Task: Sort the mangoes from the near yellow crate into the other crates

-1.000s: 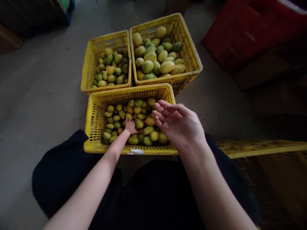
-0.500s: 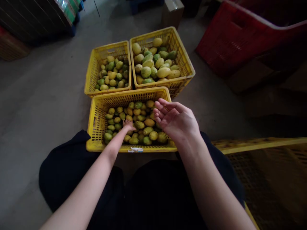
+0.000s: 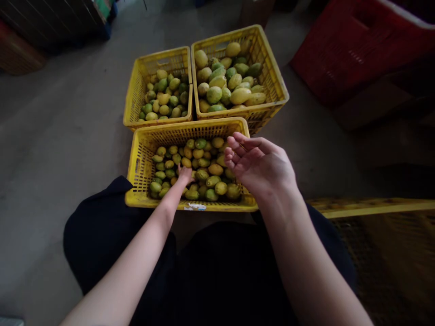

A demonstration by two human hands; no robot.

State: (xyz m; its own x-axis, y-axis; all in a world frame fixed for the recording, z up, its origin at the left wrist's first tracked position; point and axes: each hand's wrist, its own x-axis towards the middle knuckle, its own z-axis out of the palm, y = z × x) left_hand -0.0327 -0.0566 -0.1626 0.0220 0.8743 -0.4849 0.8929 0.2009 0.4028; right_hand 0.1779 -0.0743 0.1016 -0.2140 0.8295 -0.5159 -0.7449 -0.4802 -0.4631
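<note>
My left hand reaches down into the near yellow crate, among green and yellow lemon-like fruits. Its fingers are spread over the fruits, and their tips are partly hidden; I see no fruit gripped in it. My right hand hovers over the right end of the same crate, palm turned up. Its fingers are slightly curled and apart, with nothing in them.
Behind the near crate stand two more yellow crates: a left one with small fruits and a right one with larger fruits. A red crate is at the upper right. A yellow crate edge lies to my right.
The view has shifted slightly, so the crates sit a little right and higher. My left hand has turned narrower among the fruits. My right hand keeps its open pose.
</note>
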